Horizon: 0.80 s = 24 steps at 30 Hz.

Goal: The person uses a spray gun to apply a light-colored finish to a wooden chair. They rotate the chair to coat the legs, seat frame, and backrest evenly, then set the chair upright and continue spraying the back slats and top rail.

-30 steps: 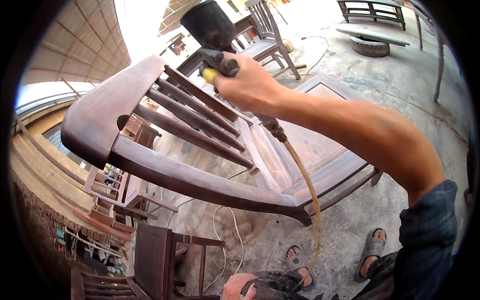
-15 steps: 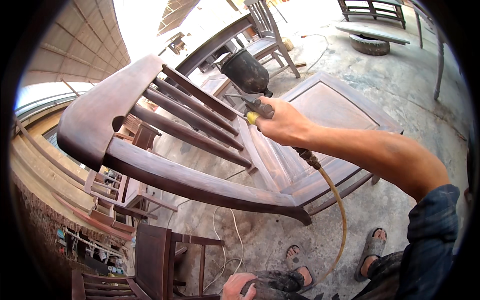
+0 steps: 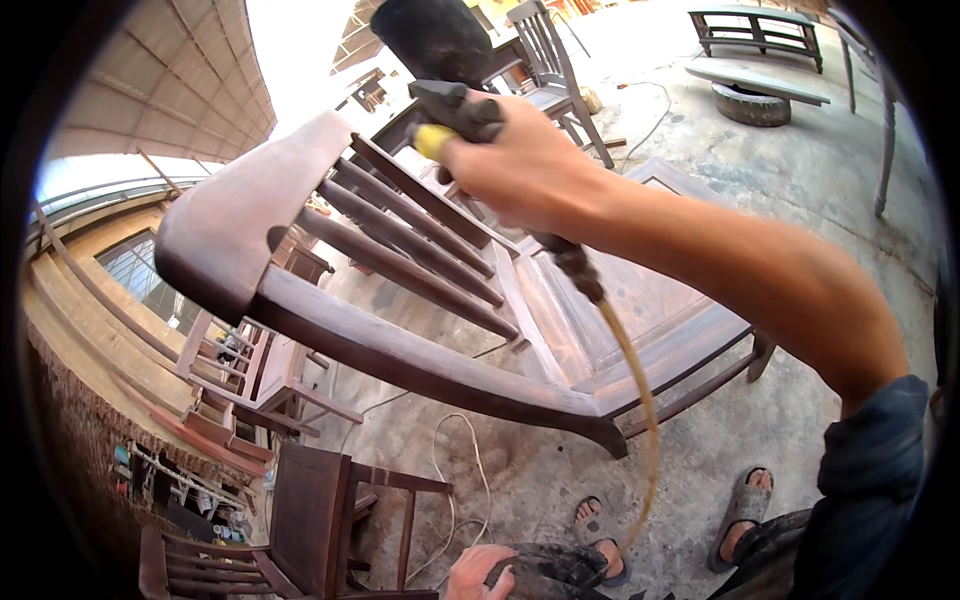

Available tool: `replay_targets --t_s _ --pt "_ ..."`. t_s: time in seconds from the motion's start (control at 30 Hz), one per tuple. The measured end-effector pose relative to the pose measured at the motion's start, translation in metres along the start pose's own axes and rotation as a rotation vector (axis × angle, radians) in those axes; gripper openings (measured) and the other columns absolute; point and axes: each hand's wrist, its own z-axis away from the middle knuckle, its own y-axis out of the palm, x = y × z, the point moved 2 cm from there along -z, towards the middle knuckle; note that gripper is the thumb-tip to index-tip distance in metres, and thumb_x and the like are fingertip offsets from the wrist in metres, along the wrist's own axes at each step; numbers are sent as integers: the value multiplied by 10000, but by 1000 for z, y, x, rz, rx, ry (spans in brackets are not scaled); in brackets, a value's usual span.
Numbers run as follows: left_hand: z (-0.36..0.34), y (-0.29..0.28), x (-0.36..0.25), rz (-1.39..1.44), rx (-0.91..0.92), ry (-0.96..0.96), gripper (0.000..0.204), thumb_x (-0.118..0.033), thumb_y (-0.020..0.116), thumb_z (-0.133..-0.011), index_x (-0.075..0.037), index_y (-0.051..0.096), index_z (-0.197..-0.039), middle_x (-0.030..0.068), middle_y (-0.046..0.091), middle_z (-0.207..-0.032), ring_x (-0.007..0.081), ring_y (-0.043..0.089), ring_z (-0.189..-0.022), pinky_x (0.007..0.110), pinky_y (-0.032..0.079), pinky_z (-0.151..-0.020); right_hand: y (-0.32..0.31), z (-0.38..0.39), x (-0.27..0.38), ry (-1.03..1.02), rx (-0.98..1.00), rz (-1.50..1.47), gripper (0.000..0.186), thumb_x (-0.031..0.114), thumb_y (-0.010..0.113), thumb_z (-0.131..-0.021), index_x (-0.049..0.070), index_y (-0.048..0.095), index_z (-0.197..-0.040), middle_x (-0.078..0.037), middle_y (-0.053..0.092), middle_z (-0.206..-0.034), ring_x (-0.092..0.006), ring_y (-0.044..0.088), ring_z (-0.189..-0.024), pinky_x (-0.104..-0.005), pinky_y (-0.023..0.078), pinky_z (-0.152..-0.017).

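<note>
My right hand (image 3: 525, 165) is wrapped round a spray gun (image 3: 455, 110) with a dark cup (image 3: 435, 40) on top and a yellow part near the fingers. A tan hose (image 3: 630, 365) hangs from its grip. The gun is above the slatted back of a brown wooden chair (image 3: 400, 365), apart from the wood. The chair's broad curved top rail (image 3: 265, 190) lies to the left, its panelled seat (image 3: 660, 285) partly behind my forearm. My left hand (image 3: 480, 575) rests on my dark trouser leg, fingers and thumb apart, with no tool visible in it.
Below left stands another dark chair (image 3: 310, 510), with pale cords (image 3: 480, 450) looping on the concrete floor beside it. More wooden furniture (image 3: 245, 365) is at the left. Farther back are a slatted chair (image 3: 550, 75), a tyre (image 3: 750, 103) under a board, and a low table (image 3: 755, 35).
My right hand has moved the spray gun left and up, closer to the view. The hose swung left with it. The view has shifted slightly; my left hand has stayed on my leg.
</note>
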Motion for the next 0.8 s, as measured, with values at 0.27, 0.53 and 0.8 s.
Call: replay_targets --t_s 0.27,0.53,0.8 --pt "-11 -4 -7 -10 17 75 265 -96 685 -819 -14 698 -1071 170 712 -1036 361 667 -969 425 522 -876 -21 79 65 15 64 -45 213 217 588 -1016 7 621 -1024 -9 564 -687 -92 485 -522 -277 404 -462" --pt "-7 1 -4 -29 8 70 258 -108 672 -829 -14 692 -1069 168 703 -1013 367 662 -970 424 521 -878 -12 105 90 -47 85 -83 217 176 598 -969 -10 610 -859 -78 547 -634 -178 500 -563 -383 405 -544" --pt "-5 2 0 -48 -15 84 265 -126 673 -807 -35 699 -1054 138 714 -998 339 673 -957 421 513 -863 -8 167 53 -28 50 -17 294 85 651 -920 -16 597 -1191 -230 674 -835 -333 677 -742 -409 509 -687"
